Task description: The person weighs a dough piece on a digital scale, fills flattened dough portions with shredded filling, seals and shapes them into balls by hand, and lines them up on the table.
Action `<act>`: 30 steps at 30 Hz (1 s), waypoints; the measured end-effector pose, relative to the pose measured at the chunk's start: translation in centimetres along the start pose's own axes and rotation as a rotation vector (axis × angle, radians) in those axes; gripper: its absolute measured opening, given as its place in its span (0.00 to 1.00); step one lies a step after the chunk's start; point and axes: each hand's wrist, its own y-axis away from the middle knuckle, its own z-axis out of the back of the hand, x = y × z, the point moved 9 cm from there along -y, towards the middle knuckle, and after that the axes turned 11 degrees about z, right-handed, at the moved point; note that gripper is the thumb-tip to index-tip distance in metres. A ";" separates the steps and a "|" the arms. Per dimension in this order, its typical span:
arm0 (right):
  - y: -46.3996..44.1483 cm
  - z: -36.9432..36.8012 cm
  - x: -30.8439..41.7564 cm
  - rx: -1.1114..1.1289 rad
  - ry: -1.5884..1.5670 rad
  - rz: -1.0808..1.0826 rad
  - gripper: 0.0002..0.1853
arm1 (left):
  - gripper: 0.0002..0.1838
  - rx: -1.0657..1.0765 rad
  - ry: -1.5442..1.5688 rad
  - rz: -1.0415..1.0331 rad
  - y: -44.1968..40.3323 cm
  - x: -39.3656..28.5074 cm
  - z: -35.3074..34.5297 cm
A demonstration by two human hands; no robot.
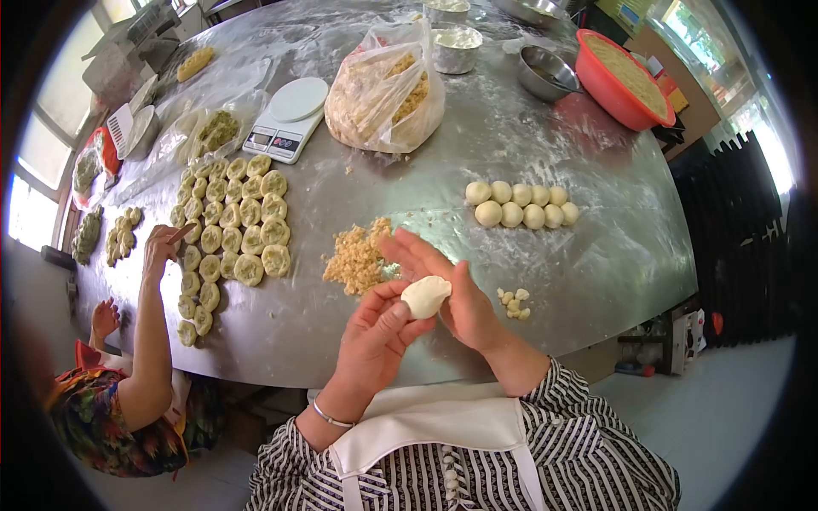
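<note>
Between the fingers and thumb of my left hand (371, 332) is a pale, smooth piece of dough (425, 297), folded to a rounded shape with a pinched-looking edge. My right hand (467, 308) is beside it, fingers stretched out and palm turned toward the dough; whether it touches the dough I cannot tell. Just beyond my hands lies a loose pile of crumbly, yellowish filling (351, 260) on the metal table (409, 192). To the right sit several round dough balls (521, 204) in two rows, and nearer a few small dough scraps (514, 303).
On the left, a co-worker's hand (160, 249) reaches to rows of flattened filled dough rounds (230, 213). Farther back stand a white kitchen scale (290, 117), a plastic bag of filling (385, 94), metal bowls (545, 72) and a red basin (607, 81). The table edge curves close to me.
</note>
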 end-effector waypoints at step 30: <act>2.0 19.9 14.9 -0.251 0.964 0.144 0.24 | 0.15 -0.099 -0.607 -0.028 -1.8 -0.4 -0.9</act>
